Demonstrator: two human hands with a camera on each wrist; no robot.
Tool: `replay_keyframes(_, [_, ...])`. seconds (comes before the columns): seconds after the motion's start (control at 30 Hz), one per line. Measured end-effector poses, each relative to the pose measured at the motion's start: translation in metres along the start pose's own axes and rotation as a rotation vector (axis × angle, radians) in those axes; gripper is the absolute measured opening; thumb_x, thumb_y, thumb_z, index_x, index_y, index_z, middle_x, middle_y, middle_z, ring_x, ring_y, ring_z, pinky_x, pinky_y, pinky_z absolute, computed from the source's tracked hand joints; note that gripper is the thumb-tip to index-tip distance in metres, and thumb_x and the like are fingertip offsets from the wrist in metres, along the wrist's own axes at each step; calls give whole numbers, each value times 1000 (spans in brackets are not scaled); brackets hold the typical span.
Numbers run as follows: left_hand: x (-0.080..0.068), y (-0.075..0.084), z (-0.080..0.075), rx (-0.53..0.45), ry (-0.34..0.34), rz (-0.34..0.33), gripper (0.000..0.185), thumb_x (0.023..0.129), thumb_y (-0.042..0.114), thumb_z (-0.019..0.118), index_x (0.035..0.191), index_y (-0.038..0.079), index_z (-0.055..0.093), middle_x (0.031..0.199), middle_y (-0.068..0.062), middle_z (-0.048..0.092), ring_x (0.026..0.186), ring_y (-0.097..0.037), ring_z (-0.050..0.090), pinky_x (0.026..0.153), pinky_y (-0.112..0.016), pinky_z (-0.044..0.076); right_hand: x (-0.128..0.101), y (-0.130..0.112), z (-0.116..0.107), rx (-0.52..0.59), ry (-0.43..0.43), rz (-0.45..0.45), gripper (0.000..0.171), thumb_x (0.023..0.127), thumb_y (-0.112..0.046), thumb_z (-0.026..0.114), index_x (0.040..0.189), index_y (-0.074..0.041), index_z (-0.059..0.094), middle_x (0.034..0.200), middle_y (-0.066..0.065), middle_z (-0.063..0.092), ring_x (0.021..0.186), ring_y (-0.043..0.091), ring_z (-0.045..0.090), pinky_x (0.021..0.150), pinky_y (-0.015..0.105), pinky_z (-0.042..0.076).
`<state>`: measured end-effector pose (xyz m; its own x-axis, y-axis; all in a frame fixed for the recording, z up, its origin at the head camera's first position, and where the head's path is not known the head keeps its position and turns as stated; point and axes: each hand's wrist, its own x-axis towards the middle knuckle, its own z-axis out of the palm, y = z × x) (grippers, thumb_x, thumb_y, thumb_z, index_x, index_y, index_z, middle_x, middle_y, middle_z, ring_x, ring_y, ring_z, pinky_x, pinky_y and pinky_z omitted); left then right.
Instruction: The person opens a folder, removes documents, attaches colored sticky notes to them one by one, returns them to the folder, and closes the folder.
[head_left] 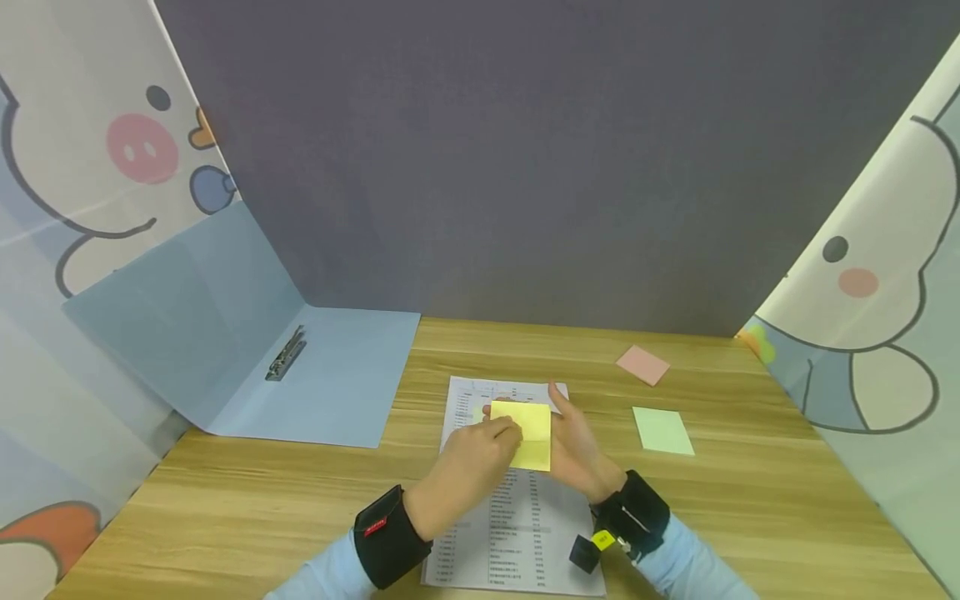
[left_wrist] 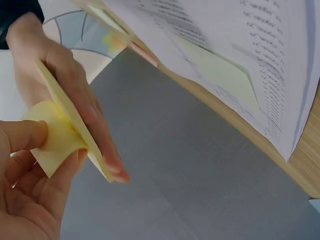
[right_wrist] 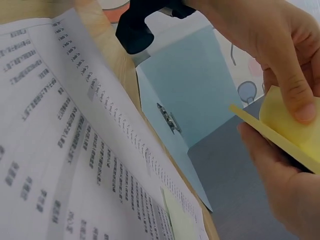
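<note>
While the right hand cradles the yellow pad flat-fingered, the left hand grip pinches its top sheet

Both forearms raised mid-scene, wrists banded. Left hand w/ thumb & forefinger pinched, fingers curled. Right hand held flat, palm facing left, fingers extended far.
</note>
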<state>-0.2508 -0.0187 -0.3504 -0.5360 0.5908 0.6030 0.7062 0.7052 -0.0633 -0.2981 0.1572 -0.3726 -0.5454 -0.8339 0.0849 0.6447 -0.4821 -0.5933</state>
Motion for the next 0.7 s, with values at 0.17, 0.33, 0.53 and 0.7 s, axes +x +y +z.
replay_keyframes(0.17, [4, -6, -4, -176, -50, -128, 7, 85, 7, 62, 88, 6, 68, 88, -2, 69, 75, -11, 67, 62, -14, 51, -6, 2, -3, -2, -53, -4, 69, 96, -55, 13, 140, -3, 23, 138, 9, 42, 128, 20, 40, 108, 35, 30])
replay_keyframes(0.33, [8, -14, -6, -317, -89, -236, 9, 86, 9, 61, 88, 5, 69, 88, -6, 70, 67, -8, 63, 53, -11, 43, -16, 5, -8, -105, -37, -14, 35, 100, -27, 31, 131, -13, 37, 129, 4, 50, 119, 16, 48, 103, 31, 36])
replay_keyframes(0.53, [12, -20, -10, -377, -130, -259, 14, 88, 9, 60, 97, 6, 70, 95, -5, 70, 75, -11, 65, 60, -14, 47, -15, 8, -9, -450, 101, -5, 47, 87, 4, 50, 128, -13, 35, 121, 2, 53, 109, 15, 54, 95, 30, 44])
replay_keyframes(0.7, [9, -17, -12, -345, -107, -212, 13, 87, 9, 61, 96, 6, 69, 95, -5, 70, 86, -14, 67, 68, -19, 52, -11, 9, -4, -470, 223, 3, 53, 87, 11, 44, 135, -1, 25, 124, 6, 50, 113, 17, 52, 97, 31, 43])
